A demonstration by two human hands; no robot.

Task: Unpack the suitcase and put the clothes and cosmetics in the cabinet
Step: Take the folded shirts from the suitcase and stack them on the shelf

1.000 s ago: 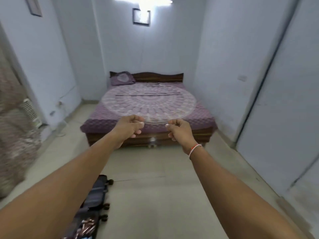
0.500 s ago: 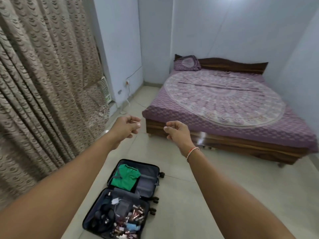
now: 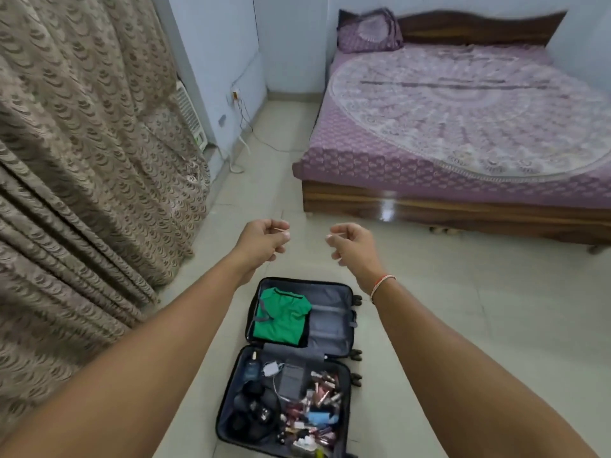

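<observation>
Above the open dark fabric-lined suitcase (image 3: 330, 320) on the tiled floor — left hand (image 3: 261, 241) and right hand (image 3: 352, 242) apart, fingers loosely curled, holding nothing

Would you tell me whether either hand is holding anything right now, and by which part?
Nothing is held: the left hand and right hand hang loosely curled above the open suitcase.

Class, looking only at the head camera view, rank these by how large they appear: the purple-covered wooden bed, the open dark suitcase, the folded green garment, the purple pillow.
1. Purple-covered wooden bed, partly cut off by the frame
2. Open dark suitcase
3. Folded green garment and purple pillow look about alike; the pillow is farther away, so no ranking.
</observation>
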